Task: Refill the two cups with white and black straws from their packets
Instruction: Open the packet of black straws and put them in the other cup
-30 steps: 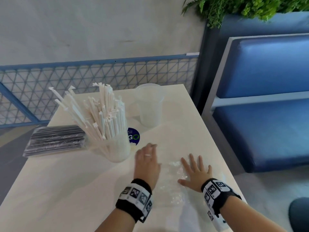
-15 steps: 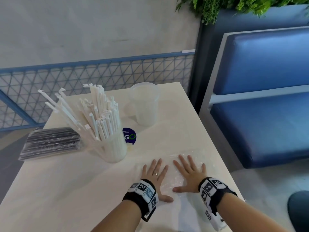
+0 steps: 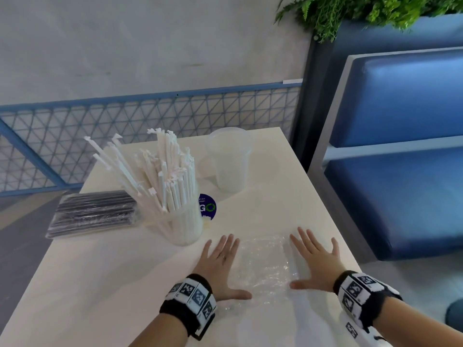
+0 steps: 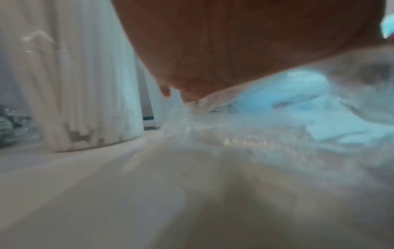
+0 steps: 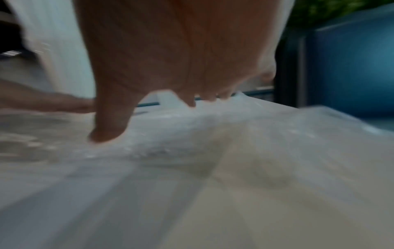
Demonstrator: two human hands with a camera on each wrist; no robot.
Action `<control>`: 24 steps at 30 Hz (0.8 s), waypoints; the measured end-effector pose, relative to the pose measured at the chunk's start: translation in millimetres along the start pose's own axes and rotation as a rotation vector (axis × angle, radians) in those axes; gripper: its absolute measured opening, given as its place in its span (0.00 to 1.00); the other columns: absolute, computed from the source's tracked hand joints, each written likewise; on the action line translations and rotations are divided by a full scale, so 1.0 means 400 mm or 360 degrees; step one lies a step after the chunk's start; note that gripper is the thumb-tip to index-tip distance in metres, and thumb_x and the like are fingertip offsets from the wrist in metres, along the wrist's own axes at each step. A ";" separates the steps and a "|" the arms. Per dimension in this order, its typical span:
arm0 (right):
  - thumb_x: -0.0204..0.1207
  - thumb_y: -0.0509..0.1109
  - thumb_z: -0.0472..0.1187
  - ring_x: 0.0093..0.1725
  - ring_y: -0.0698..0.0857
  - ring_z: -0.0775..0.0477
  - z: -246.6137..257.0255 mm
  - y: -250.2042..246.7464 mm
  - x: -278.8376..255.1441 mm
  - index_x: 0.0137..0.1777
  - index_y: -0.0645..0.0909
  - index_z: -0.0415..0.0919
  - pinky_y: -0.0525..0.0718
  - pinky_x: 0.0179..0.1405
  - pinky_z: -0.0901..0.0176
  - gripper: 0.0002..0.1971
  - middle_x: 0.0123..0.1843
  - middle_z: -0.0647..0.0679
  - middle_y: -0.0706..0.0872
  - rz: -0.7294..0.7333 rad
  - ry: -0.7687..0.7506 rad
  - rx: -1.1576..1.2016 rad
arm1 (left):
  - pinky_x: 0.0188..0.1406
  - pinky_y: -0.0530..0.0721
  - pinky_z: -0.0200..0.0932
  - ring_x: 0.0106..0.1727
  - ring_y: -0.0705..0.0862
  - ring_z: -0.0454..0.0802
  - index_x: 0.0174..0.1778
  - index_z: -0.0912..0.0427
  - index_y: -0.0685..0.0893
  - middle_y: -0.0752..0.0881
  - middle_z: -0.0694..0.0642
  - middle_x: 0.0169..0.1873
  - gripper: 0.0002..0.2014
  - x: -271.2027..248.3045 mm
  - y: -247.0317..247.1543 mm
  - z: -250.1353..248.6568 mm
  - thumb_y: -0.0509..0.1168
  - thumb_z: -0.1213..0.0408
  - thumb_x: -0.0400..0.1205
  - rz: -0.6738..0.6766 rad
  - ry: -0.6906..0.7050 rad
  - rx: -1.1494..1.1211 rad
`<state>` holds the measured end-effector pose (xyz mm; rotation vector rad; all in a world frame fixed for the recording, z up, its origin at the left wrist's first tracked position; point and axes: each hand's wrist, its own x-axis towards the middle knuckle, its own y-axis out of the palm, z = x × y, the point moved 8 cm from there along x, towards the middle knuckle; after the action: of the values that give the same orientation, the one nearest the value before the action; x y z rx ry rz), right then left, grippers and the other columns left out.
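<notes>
A clear cup packed with white straws (image 3: 172,191) stands left of centre on the pale table (image 3: 100,284); its base shows in the left wrist view (image 4: 85,101). Behind it stands an empty clear cup (image 3: 229,159). A sealed packet of black straws (image 3: 92,212) lies at the table's left edge. An empty crumpled clear packet (image 3: 263,266) lies flat near the front. My left hand (image 3: 220,259) presses its left edge with straight fingers. My right hand (image 3: 315,261) presses its right side, fingers spread flat. Both wrist views show palms on the plastic (image 5: 192,143).
A round blue sticker (image 3: 209,206) is on the table by the straw cup. A blue mesh railing (image 3: 150,121) runs behind the table. A blue padded bench (image 3: 400,146) stands close on the right, with green plants (image 3: 350,11) above it.
Both hands have slid apart across the empty packet, left hand to the left and right hand to the right, flattening it. The cups and the black straw packet have not moved.
</notes>
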<state>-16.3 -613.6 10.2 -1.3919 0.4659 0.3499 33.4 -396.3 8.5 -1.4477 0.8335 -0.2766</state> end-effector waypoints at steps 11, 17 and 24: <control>0.61 0.68 0.71 0.77 0.60 0.64 0.381 -0.296 -0.087 0.80 0.45 0.55 0.58 0.80 0.48 0.53 0.81 0.62 0.54 -0.0443 -0.0770 0.0618 | 0.61 0.73 0.46 0.55 0.71 0.48 0.61 0.56 0.66 0.70 0.51 0.53 0.42 -0.305 -0.248 0.354 0.83 0.56 0.57 -0.1450 -0.0736 -0.1336; 0.59 0.81 0.54 0.76 0.61 0.59 0.567 -0.412 0.058 0.81 0.44 0.51 0.66 0.74 0.60 0.58 0.81 0.58 0.55 -0.0529 -0.0763 0.1046 | 0.69 0.62 0.35 0.74 0.62 0.42 0.80 0.57 0.48 0.61 0.49 0.75 0.61 -0.201 -0.318 0.499 0.83 0.57 0.59 -0.0839 -0.0465 -0.1475; 0.46 0.85 0.57 0.77 0.64 0.55 0.654 -0.409 0.156 0.81 0.35 0.52 0.66 0.75 0.58 0.71 0.80 0.58 0.61 -0.0491 -0.0823 0.1302 | 0.53 0.71 0.16 0.65 0.76 0.43 0.62 0.47 0.76 0.80 0.42 0.56 0.33 -0.114 -0.366 0.494 0.81 0.66 0.63 -0.0244 -0.0156 -0.1376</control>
<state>146.9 -382.2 147.6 -0.5239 -0.0542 0.2126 174.8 -239.4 142.8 -2.3152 0.7954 0.0645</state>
